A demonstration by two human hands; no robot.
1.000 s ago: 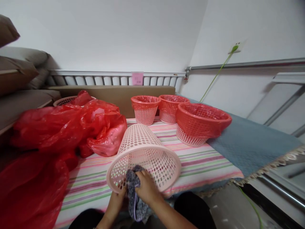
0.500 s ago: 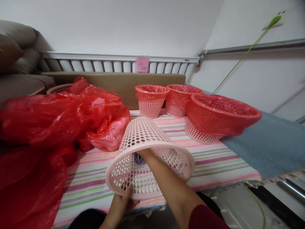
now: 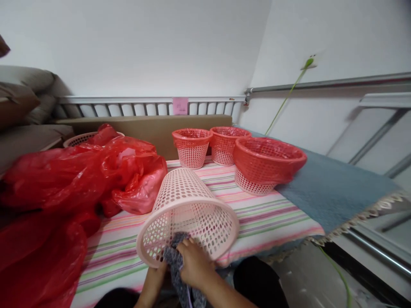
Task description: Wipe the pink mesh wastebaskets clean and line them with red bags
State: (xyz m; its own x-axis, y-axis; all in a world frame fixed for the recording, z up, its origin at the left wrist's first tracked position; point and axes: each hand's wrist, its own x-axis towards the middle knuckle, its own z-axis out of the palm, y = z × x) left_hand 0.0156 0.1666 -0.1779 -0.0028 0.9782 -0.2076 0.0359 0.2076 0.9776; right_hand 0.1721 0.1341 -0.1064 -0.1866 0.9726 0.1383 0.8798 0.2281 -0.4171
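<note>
Left hand (image 3: 156, 277): fingers mostly hidden at the rim of the near basket (image 3: 183, 188), grip unclear. Right hand (image 3: 195, 264) covers part of the gray cloth (image 3: 174, 260); cloth's lower end cut off by bottom edge. Back-left basket (image 3: 77, 140) mostly behind red bags (image 3: 128, 171), cropped at left. Pink note (image 3: 180, 106): print unreadable.

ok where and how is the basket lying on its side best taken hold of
Likely by pinching its rim from the near side: the basket lies with its wide open end facing the person, so that thick edge is closest. The left hand is at the rim's lower left; the right hand grips a grey cloth.
</note>
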